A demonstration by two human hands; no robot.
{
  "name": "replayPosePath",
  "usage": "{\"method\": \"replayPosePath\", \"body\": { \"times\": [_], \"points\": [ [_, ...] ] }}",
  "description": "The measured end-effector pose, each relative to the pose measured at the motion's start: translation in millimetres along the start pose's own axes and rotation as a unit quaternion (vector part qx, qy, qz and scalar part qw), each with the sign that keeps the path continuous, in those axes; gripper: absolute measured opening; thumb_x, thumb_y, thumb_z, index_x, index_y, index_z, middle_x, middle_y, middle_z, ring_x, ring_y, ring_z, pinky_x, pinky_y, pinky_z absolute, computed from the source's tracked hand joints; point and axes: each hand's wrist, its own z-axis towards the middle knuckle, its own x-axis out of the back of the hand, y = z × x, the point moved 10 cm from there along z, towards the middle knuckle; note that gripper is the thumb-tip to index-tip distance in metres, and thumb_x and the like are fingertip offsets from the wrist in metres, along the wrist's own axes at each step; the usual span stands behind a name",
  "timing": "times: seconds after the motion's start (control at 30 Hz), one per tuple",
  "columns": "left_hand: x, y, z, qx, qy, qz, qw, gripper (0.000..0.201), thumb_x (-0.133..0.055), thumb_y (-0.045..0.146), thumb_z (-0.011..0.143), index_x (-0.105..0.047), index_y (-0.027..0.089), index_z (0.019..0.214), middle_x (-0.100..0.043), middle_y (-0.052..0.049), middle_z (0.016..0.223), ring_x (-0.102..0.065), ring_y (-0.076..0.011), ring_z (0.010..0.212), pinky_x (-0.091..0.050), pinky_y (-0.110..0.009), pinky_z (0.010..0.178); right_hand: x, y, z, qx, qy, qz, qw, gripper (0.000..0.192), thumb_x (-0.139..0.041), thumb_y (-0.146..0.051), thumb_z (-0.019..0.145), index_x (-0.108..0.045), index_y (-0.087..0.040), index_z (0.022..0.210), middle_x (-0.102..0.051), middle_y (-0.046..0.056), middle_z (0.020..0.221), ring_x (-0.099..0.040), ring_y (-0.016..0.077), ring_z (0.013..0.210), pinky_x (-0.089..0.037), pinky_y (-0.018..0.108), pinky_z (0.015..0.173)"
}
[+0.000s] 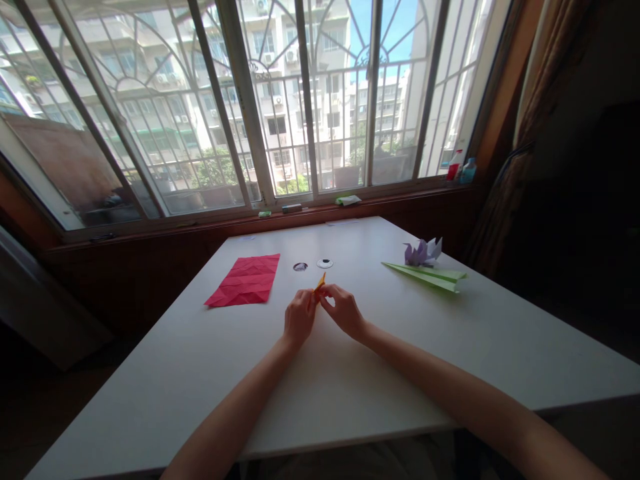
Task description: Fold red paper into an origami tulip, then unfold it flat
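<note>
a white table (pixel 380 373) fills the near part of the scene, its far edge running toward a wide window (pixel 250 100) with curved white bars; apartment blocks and blue sky show beyond the glass. a dark wooden sill runs under the window, with small items on it and two bottles (pixel 461 169) at its far right. a brown curtain (pixel 530 120) hangs on the right.

near the middle of the table the left hand (pixel 299 319) and the right hand (pixel 343 310) meet, fingertips pinched on a small orange folded paper (pixel 319 285) held just above the surface between them. both hands are grasping it.

to the left lies a flat red creased sheet (pixel 245 280). just beyond the hands are two small round marks (pixel 313 265). far right rest a green paper plane (pixel 430 275) and a purple paper flower (pixel 423 252), touching.
</note>
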Motion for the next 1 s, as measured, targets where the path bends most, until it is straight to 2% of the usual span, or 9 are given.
{"method": "replayPosePath", "body": {
  "times": [0.2,0.4,0.67,0.8,1.0],
  "points": [
    [-1.3,-0.2,-0.4,0.0,0.002,-0.012,1.0,0.021,-0.033,0.025,0.086,-0.05,0.019,0.098,-0.059,-0.004,0.09,-0.056,-0.0114,0.069,-0.041,-0.022,0.061,-1.4,6.2,-0.4,-0.042,0.012,0.037,0.998,0.012,-0.049,-0.021,0.078,-0.056,-0.019,0.088,-0.064,0.004,0.083,-0.059,0.0161,0.073,-0.046,0.03,0.069],
    [-0.1,5.2,0.1,-0.035,0.031,-0.033,0.998,0.019,-0.038,0.021,0.083,-0.045,0.019,0.1,-0.056,-0.005,0.091,-0.057,-0.0124,0.072,-0.045,-0.024,0.061,-3.1,15.1,-2.7,-0.096,0.039,0.095,0.99,0.022,-0.051,-0.019,0.075,-0.058,-0.019,0.096,-0.065,0.006,0.09,-0.061,0.0179,0.078,-0.048,0.033,0.072],
    [5.6,8.0,-0.1,-0.088,0.085,-0.041,0.992,0.025,-0.042,0.015,0.08,-0.042,0.018,0.105,-0.054,-0.009,0.1,-0.053,-0.0161,0.093,-0.046,-0.031,0.078,-13.7,29.3,-3.3,-0.159,0.03,0.246,0.956,0.027,-0.054,-0.026,0.074,-0.056,-0.019,0.099,-0.06,0.008,0.098,-0.059,0.0169,0.084,-0.052,0.03,0.068],
    [1.4,6.3,-0.4,-0.097,0.082,-0.024,0.992,0.03,-0.044,0.014,0.079,-0.041,0.017,0.109,-0.055,-0.01,0.103,-0.051,-0.0171,0.096,-0.044,-0.033,0.083,-13.6,41.4,-3.9,-0.192,0.04,0.252,0.948,0.023,-0.057,-0.029,0.071,-0.056,-0.017,0.09,-0.06,0.007,0.091,-0.06,0.0165,0.08,-0.051,0.03,0.066],
    [-2.1,8.2,-0.1,-0.112,0.074,-0.006,0.991,0.031,-0.042,0.02,0.082,-0.04,0.018,0.113,-0.056,-0.01,0.105,-0.053,-0.0173,0.095,-0.046,-0.033,0.08,-6.9,43.8,-2.5,-0.192,0.052,0.235,0.952,0.024,-0.06,-0.032,0.068,-0.056,-0.017,0.086,-0.06,0.006,0.086,-0.06,0.0165,0.077,-0.051,0.03,0.063]
  ]
}}
